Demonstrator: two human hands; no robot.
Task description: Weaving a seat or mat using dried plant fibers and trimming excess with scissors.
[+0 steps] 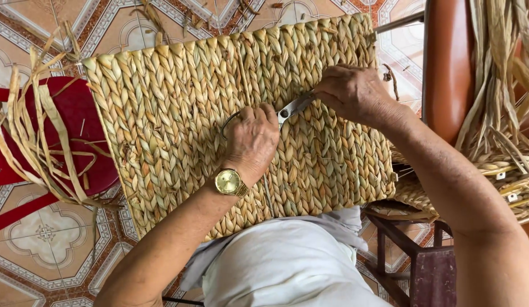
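— Woven so far?

— Nearly all, judging by the look: large flat rectangular mat of braided pale-yellow straw (179,125), resting across the lap in white cloth (287,267), far edge out over the patterned tiled floor (42,239). Rows tight and even from edge to edge.

— Held by what?

— Left hand (252,139), with gold wristwatch (229,182), pressed on the mat's middle, fingers (263,113) clenched round one end of a slim grey metal tool (293,108). Right hand (352,94) just beyond, fingers pinching the tool's other end against the weave.

— Left to do?

— Probably finishing only: loose dry straw strands (42,142) hanging off the mat's left edge over the red plastic stool (77,113), untrimmed. More raw straw bundled (497,74) at the right beside a brown chair back (446,62). Underside hidden, so impossible to judge there.
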